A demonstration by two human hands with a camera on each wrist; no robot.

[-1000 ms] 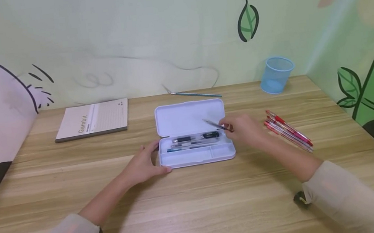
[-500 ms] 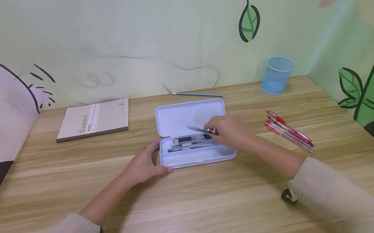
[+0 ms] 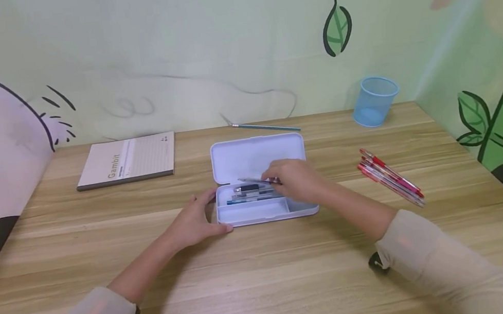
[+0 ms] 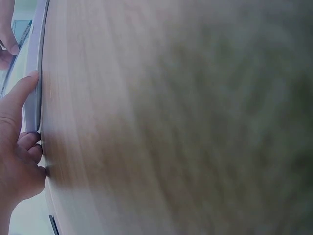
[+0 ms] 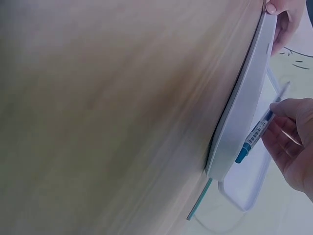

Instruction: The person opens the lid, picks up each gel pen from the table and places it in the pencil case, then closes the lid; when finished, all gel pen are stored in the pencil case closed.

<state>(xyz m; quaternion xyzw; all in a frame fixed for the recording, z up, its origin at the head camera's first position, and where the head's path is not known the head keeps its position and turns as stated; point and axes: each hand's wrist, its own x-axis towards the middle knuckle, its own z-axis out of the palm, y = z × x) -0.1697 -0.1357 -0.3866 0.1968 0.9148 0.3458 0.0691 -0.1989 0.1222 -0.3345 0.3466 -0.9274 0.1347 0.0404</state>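
A pale lavender pencil case (image 3: 252,211) lies with its lid raised behind it on the wooden table. My left hand (image 3: 197,221) grips its left end, thumb at the front edge and fingers round the side. Over the rear compartment, my right hand (image 3: 298,180) pinches a clear-barrelled pen (image 5: 257,131) with a teal end and a barcode label. That pen is held slantwise, close above the pens (image 3: 249,188) in that compartment, and my fingers hide part of them. The front compartments show no pens.
Several red pens (image 3: 390,176) lie bunched to the right of the case. Behind it is a teal paintbrush (image 3: 267,127) near the wall. A notebook (image 3: 128,160) sits at back left, and a blue mesh pen cup (image 3: 374,102) stands at back right.
My right hand has moved left and slightly down with the pen, from the case's right end to over the rear compartment. My left hand has stayed at the case's left end.
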